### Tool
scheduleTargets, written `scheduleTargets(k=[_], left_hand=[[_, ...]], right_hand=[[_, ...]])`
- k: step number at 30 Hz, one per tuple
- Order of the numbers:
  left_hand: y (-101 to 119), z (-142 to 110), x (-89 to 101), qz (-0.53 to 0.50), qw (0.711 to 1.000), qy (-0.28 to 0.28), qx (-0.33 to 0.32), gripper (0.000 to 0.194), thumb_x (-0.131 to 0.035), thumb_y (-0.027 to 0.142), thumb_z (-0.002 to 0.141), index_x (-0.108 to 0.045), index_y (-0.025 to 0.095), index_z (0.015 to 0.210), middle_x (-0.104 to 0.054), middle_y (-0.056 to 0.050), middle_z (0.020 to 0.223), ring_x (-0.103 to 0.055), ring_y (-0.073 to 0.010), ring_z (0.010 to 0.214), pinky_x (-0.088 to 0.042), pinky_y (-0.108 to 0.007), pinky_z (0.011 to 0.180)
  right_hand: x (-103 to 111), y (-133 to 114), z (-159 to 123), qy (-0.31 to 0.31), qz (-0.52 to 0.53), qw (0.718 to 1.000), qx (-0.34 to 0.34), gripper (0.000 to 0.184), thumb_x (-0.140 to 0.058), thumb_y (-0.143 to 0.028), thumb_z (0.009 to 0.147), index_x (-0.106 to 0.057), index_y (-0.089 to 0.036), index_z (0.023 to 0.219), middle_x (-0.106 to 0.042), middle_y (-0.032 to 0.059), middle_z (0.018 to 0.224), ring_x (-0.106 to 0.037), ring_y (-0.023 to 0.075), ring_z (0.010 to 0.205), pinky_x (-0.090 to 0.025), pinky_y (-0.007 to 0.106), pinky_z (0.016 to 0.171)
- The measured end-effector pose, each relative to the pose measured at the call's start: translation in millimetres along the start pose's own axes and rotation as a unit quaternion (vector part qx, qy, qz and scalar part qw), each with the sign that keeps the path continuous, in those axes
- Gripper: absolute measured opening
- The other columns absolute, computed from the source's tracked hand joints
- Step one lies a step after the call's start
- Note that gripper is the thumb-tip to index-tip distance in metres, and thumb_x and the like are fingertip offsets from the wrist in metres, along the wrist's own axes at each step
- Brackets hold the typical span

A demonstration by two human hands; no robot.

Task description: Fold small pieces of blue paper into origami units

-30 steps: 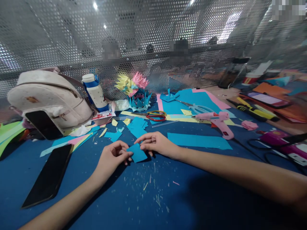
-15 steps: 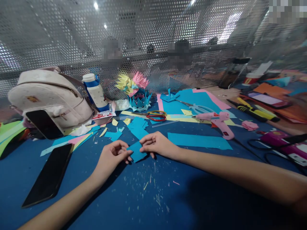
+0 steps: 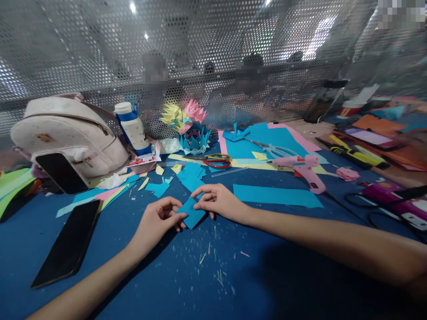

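Between my hands is a small blue paper square [image 3: 191, 215], turned with a corner toward me. My left hand [image 3: 163, 214] pinches its left corner, thumb on top. My right hand [image 3: 216, 202] grips the upper right edge between thumb and fingers; some of those fingertips are hidden behind the paper. Just beyond lies a stack of blue paper pieces [image 3: 191, 174], with loose blue scraps [image 3: 157, 188] to its left. A long blue paper strip [image 3: 276, 196] rests to the right, beyond my right forearm.
Red-and-yellow-handled scissors [image 3: 218, 161], folded-paper flowers [image 3: 193, 138] and a white bottle [image 3: 132, 129] stand or lie farther back. A pink glue gun [image 3: 305, 169] is at right. Two phones, one a black phone [image 3: 68, 244], and a pale backpack [image 3: 71, 133] occupy the left.
The paper square has turned slightly and shifted a little toward me. My left thumb now reaches farther over it, and my right fingers have moved slightly left along its upper edge.
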State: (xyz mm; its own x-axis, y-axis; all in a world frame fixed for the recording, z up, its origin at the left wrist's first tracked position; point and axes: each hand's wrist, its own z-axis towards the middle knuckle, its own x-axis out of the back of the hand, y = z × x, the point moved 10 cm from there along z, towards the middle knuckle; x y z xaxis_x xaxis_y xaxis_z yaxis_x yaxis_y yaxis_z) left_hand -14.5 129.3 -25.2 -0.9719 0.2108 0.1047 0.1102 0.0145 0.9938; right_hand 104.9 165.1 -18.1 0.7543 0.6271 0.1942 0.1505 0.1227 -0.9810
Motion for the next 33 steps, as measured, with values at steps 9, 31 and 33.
scheduleTargets(k=[9, 31, 33], left_hand=[[6, -6, -12.9, 0.104, 0.994, -0.036, -0.008, 0.017, -0.067, 0.027, 0.079, -0.064, 0.013, 0.087, -0.054, 0.004, 0.060, -0.047, -0.0067, 0.048, -0.036, -0.019, 0.047], [54, -80, -49.3, 0.480, 0.756, -0.154, -0.417, 0.024, -0.046, 0.022, 0.097, -0.066, 0.011, 0.103, -0.072, -0.007, 0.093, -0.063, -0.0195, 0.076, -0.050, -0.030, 0.067], [56, -79, -48.0, 0.485, 0.754, -0.153, -0.416, 0.027, -0.044, 0.023, 0.098, -0.068, 0.011, 0.102, -0.073, -0.006, 0.093, -0.064, -0.0194, 0.077, -0.051, -0.030, 0.069]], right_hand=[[-15, -50, -19, -0.025, -0.246, 0.947, 0.207, 0.012, -0.063, -0.029, 0.086, -0.064, -0.018, 0.089, -0.057, 0.0028, 0.093, -0.054, 0.0133, 0.084, -0.044, 0.025, 0.074], [-43, -18, -5, -0.170, -0.333, 0.916, 0.144, 0.017, -0.065, -0.034, 0.085, -0.063, -0.017, 0.080, -0.053, -0.0018, 0.074, -0.047, 0.0124, 0.074, -0.032, 0.025, 0.068], [-44, -14, -3, -0.173, -0.345, 0.915, 0.119, 0.015, -0.064, -0.032, 0.086, -0.062, -0.018, 0.079, -0.053, -0.0021, 0.075, -0.047, 0.0125, 0.074, -0.030, 0.025, 0.067]])
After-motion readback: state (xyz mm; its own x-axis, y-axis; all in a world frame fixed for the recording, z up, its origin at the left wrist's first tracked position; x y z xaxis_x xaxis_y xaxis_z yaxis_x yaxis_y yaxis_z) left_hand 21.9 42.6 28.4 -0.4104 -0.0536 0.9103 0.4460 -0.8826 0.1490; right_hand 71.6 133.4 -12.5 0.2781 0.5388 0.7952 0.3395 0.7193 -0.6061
